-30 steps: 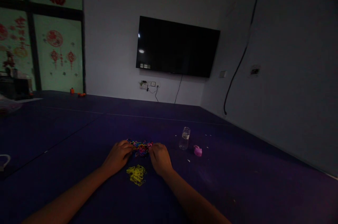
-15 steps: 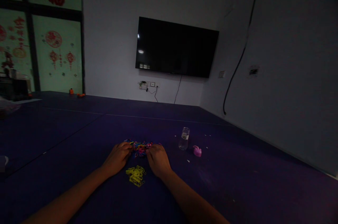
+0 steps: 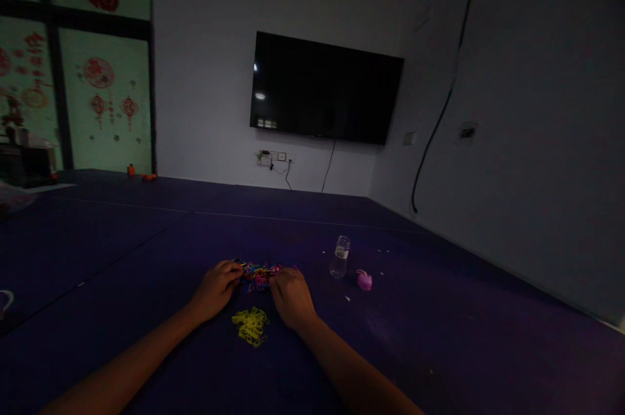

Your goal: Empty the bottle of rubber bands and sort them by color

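Short of purple surface (image 3: 161, 258)'s far edge, L hand (image 3: 213, 289) has eased slightly outward, baring more multicol. loops (image 3: 258, 275); R hand (image 3: 293, 296) at pile's R side; can't tell either grip.

Mixed pink, blue, red and yellow are shown by the multicoloured pile (image 3: 257, 277), while a single bright yellow is worn by the separate pile of loops (image 3: 250, 326). The surface (image 3: 195, 363) is coloured deep purple-blue and is crossed by thin lines, one of them pale. The lidlike piece (image 3: 364, 280) is tinted pink, and the clear bottle (image 3: 338, 258) is marked with a whitish label. The screen (image 3: 325, 89) is seen as black, the wall (image 3: 205, 76) as dull grey. Pale green door panes (image 3: 105, 141) are framed in black and patterned with red characters, round medallions and lantern shapes. Orange is carried by two small objects (image 3: 148, 176).
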Action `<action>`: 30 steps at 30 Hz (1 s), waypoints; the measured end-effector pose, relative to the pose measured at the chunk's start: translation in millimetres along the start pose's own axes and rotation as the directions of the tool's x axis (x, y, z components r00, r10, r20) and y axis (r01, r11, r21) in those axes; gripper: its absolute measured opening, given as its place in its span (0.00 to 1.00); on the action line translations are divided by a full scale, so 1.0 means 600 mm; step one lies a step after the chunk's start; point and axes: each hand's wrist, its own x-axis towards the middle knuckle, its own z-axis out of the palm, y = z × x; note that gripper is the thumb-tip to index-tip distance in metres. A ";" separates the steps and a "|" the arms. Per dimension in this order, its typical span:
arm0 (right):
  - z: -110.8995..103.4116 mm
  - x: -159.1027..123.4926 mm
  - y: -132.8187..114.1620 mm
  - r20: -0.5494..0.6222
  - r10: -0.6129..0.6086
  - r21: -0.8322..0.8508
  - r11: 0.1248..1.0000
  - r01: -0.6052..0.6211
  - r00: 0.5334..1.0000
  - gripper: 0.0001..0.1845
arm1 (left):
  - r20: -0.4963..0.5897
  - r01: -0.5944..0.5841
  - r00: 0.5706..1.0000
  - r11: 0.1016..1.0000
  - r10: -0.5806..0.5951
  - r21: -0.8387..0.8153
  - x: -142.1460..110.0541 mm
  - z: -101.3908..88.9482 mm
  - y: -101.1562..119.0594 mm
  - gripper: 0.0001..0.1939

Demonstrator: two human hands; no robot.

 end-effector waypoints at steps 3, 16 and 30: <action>-0.002 0.000 -0.001 -0.007 0.004 -0.007 1.000 -0.004 1.000 0.17 | 0.014 0.012 1.000 1.000 -0.013 0.018 0.000 -0.001 0.003 0.15; -0.004 0.000 -0.003 -0.011 -0.012 0.002 1.000 0.012 1.000 0.17 | 0.040 0.152 0.988 0.988 -0.152 -0.004 0.003 -0.015 0.020 0.14; -0.004 -0.001 -0.002 -0.008 -0.011 0.013 1.000 0.011 1.000 0.16 | -0.043 0.367 0.919 0.890 -0.392 -0.270 0.005 0.000 -0.024 0.16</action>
